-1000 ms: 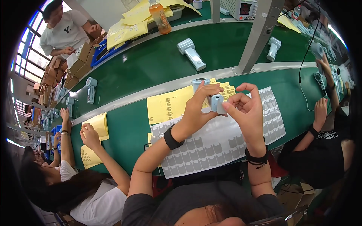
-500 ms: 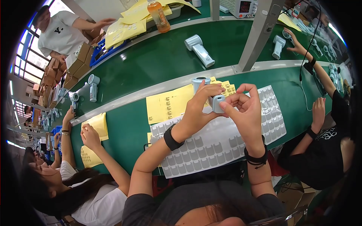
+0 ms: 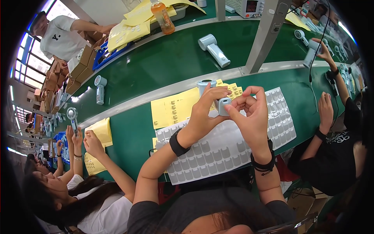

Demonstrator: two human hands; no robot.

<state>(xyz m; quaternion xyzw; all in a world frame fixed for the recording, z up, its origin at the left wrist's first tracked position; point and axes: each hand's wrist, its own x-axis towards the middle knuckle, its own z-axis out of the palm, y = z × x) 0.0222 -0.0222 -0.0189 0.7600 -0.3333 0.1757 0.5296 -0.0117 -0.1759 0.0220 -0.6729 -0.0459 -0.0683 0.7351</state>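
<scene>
A light blue handheld fan (image 3: 224,106) is in my hands, its handle end with a small slot turned toward me. My left hand (image 3: 204,109) is closed around the handle, fingers over the far side and thumb below. At the handle's right edge, the thumb of my right hand (image 3: 251,115) presses while its other fingers curl close by. The fan's round head (image 3: 206,83) shows beyond my left fingers. Below my hands lies a white sheet of grey stickers (image 3: 208,160), several of them peeled off. Yellow label sheets (image 3: 171,107) lie under and behind it.
Behind a metal rail, a green belt (image 3: 156,58) carries more fans, one (image 3: 214,50) ahead of me. A metal post (image 3: 269,37) rises at right. Co-workers sit on both sides; a hanging cable (image 3: 310,80) is at right. An orange drink bottle (image 3: 163,17) stands at the back.
My hands stay nearly still on the fan. Fans on the belt have shifted right. The co-worker at right has picked up a fan; at left, a fan in a co-worker's hand has come nearer.
</scene>
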